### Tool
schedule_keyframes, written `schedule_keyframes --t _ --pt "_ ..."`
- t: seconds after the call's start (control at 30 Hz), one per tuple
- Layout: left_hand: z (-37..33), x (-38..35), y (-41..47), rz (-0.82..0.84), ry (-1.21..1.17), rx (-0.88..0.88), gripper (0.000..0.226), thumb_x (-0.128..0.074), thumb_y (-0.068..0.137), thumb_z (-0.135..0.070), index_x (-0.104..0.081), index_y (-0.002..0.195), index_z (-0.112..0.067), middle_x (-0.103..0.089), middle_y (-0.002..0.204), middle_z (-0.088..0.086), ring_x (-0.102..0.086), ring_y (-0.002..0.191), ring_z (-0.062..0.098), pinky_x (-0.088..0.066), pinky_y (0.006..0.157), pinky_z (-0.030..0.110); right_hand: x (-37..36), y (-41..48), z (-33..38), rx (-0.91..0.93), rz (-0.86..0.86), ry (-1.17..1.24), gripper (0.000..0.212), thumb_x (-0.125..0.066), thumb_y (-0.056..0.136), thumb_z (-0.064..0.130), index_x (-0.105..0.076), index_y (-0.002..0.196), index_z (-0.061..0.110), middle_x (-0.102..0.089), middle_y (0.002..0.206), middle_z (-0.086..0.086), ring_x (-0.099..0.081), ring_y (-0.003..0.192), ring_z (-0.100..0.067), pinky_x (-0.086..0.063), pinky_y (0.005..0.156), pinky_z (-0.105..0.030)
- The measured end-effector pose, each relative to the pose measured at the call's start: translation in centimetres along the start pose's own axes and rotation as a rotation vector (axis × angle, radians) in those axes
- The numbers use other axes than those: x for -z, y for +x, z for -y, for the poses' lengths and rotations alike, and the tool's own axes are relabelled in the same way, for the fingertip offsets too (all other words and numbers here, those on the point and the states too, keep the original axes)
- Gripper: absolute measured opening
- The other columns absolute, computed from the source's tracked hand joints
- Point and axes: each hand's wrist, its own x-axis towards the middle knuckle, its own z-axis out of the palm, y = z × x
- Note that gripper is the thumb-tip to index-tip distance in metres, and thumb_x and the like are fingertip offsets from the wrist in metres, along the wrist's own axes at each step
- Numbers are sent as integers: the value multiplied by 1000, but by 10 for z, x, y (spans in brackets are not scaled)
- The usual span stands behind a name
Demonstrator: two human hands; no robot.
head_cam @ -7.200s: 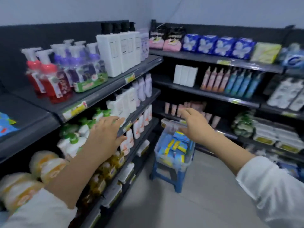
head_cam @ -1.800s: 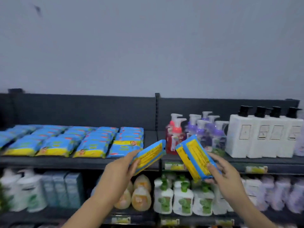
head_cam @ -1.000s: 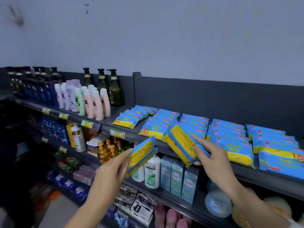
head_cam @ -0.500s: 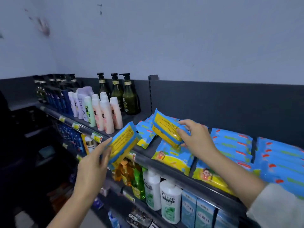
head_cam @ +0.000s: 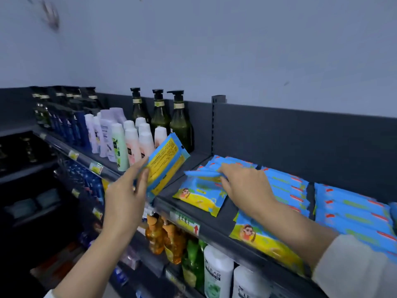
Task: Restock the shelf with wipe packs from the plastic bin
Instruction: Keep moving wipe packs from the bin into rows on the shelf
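Lying under right fingers (head_cam: 231, 170), wipe pack (head_cam: 202, 174)

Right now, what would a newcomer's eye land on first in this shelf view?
The left hand holds a blue-and-yellow wipe pack tilted up before the top shelf, its yellow side to the camera. Right of it, the right hand holds a second wipe pack flat just above the leftmost stack of wipe packs, with further blue stacks lined up to the right.
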Motion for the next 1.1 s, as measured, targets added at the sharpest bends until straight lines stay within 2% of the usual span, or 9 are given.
schedule_keyframes --t 0.13,0.23,0.37,0.47,0.6,0.73,0.83,0.93,1.1 --pt "24 -8 36 51 -45 -113 35 -49 95 -24 -55 130 -25 -68 90 3 -56 62 7 -43 54 23 -30 7 19 81 39 -130 29 -82 50 14 -58 63 22 -57 59 7 -57 49 -17 -25 37 -21" --pt "49 -19 64 114 -77 -201 35 -50 95 -24 -56 129 -27 -62 96 -12 -51 62 4 -38 57 22 -46 10 33 104 109 -58 13 -71 62 20 -58 64 21 -57 65 6 -61 57 -19 -33 35 -23" --pt "71 -29 85 189 -162 -262 33 -52 94 -20 -59 126 -22 -59 85 -12 -51 70 -15 -35 61 3 -51 18 46 25 314 -83 22 -48 93 35 -64 94 20 -57 100 3 -56 100 -18 -40 57 -30" --pt "82 -33 94 239 -187 -311 33 -52 94 -20 -59 126 -20 -59 82 -10 -50 70 -14 -33 62 -2 -46 32 54 42 403 -173 15 -45 91 14 -56 100 20 -51 104 1 -54 100 -24 -43 63 -34" --pt "87 -32 101 238 -260 -305 33 -50 95 -19 -59 126 -22 -59 83 -11 -48 71 -12 -34 64 1 -41 58 61 134 602 -222 50 -47 87 3 -43 133 22 -44 131 -3 -42 122 -27 -43 75 -36" --pt "88 -28 107 212 -300 -270 32 -49 96 -20 -58 126 -23 -60 91 -13 -45 72 -3 -33 64 17 -35 91 71 121 876 -201 90 -57 83 -1 -8 150 33 -2 159 6 -15 144 -19 -36 96 -29" --pt "87 -23 107 195 -294 -219 33 -48 96 -23 -57 128 -25 -58 90 -14 -44 71 2 -33 66 21 -39 104 70 -17 945 -129 112 -74 74 3 3 149 36 -3 157 2 -30 137 -25 -39 90 -31" --pt "86 -20 106 206 -296 -204 33 -47 97 -25 -56 129 -25 -56 88 -15 -44 71 3 -32 66 21 -41 105 65 -108 897 -112 119 -81 68 11 2 149 37 -24 148 -6 -39 128 -29 -44 93 -37" --pt "87 -19 103 198 -327 -184 33 -48 96 -24 -57 128 -24 -56 83 -12 -47 62 2 -33 64 22 -26 99 53 -301 676 220 73 -68 83 12 -31 141 35 -51 120 -3 -52 83 -17 -46 70 -22"
